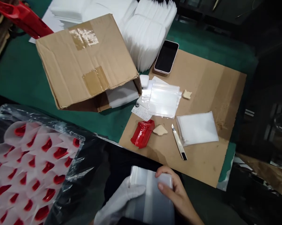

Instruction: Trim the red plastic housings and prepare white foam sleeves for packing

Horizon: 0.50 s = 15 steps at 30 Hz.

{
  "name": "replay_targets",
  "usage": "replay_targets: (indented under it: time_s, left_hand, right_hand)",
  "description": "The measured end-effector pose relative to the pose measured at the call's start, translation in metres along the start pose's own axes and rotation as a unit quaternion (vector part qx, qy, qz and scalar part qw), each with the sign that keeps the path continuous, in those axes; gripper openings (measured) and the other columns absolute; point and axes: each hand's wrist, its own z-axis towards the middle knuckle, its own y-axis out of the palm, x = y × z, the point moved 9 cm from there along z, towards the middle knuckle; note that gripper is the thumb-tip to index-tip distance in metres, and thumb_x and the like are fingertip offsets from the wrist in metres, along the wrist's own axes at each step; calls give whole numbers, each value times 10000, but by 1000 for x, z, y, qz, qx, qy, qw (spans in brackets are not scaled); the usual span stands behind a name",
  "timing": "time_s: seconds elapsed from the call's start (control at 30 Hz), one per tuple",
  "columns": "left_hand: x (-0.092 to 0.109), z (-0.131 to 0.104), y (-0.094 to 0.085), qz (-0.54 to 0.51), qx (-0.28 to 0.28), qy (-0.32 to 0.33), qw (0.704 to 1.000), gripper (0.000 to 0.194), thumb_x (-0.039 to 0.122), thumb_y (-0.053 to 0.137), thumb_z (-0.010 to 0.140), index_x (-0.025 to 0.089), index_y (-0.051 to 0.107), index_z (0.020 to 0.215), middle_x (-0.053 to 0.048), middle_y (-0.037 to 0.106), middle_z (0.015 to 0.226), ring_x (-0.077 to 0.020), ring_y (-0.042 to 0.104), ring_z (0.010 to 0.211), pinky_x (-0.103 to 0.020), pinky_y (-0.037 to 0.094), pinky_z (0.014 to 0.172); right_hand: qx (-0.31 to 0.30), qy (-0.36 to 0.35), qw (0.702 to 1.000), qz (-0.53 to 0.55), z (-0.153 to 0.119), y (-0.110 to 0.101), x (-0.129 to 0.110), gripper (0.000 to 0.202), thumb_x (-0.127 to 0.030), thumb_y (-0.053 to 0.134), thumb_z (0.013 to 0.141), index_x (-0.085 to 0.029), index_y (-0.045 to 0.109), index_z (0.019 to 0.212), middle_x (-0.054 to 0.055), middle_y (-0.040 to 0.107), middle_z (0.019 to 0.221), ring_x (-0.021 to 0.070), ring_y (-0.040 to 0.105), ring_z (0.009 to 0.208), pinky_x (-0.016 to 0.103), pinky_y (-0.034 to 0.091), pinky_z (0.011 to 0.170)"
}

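The left hand (118,200) wears a white glove and the right hand (176,193) is bare; both hold a clear, faintly grey zip bag (150,193). Just beyond the grip lies a glossy red part (143,133) on a tan cardboard sheet (202,159), with a white foam pouch (197,128), a white-and-black knife (179,146) and a black-screened, pale-edged phone (166,57) farther off. To the left of the grip, red pieces in white wraps (26,162) form a repeating pattern under clear film, beyond them a brown box (84,59) with tan tape on green table cover (19,72).

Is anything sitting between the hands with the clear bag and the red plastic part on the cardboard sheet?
Nothing visible does. Both the left hand and the right hand hold the clear bag near the bottom edge. Between it and the red part lies only bare cardboard sheet; the utility knife lies off to the right.
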Motion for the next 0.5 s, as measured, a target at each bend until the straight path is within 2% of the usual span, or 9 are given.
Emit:
replay_targets:
  time_s: [0.07, 0.13, 0.23, 0.3, 0.4, 0.5]
  left_hand:
    - [-13, 0, -5, -29, 2, -38, 999, 529, 477, 859, 672, 149, 738, 1069, -108, 748, 991, -345, 681, 1018, -458, 518, 928]
    - [-21, -1, -4, -60, -4, -67, 996, 592, 489, 875, 654, 142, 717, 1107, -116, 743, 1018, -339, 679, 1033, -452, 505, 947]
    - [-17, -2, 3, -65, -19, -58, 996, 589, 513, 865, 669, 153, 721, 1112, -121, 744, 1035, -334, 677, 1051, -439, 495, 968]
    - [-10, -3, 6, -46, -14, -42, 998, 614, 565, 868, 639, 151, 735, 1072, -124, 748, 1014, -342, 679, 1045, -439, 499, 964]
    - [-3, -4, 3, -10, 24, -27, 999, 649, 593, 852, 644, 143, 728, 1096, -136, 751, 1028, -352, 677, 1055, -453, 510, 962]
    - [13, -3, 6, 45, 13, 6, 999, 592, 556, 814, 711, 158, 737, 1143, -123, 753, 1093, -343, 672, 1099, -430, 511, 991]
  right_hand:
    - [2, 30, 999, 33, -3, 8, 10, 334, -561, 672, 829, -255, 618, 954, -17, 510, 774, 126, 459, 632, 222, 370, 588]
    - [11, 64, 996, 62, -6, 11, 16, 390, -585, 664, 829, -284, 597, 1067, -19, 542, 798, 140, 491, 662, 228, 390, 608]
    - [13, 77, 997, 12, -8, 10, 17, 452, -600, 613, 867, -302, 589, 1206, 20, 642, 965, 187, 589, 810, 270, 465, 720]
    - [12, 60, 995, -77, -9, 4, 15, 459, -620, 566, 887, -271, 649, 1173, 63, 670, 1030, 233, 619, 899, 327, 496, 795]
    - [16, 51, 978, -202, -9, -7, 16, 499, -659, 552, 868, -229, 738, 1041, 95, 691, 920, 279, 624, 880, 402, 514, 803]
    - [-6, 57, 977, -205, -4, -12, 17, 542, -675, 568, 853, -187, 764, 983, 97, 687, 826, 269, 633, 822, 380, 521, 739]
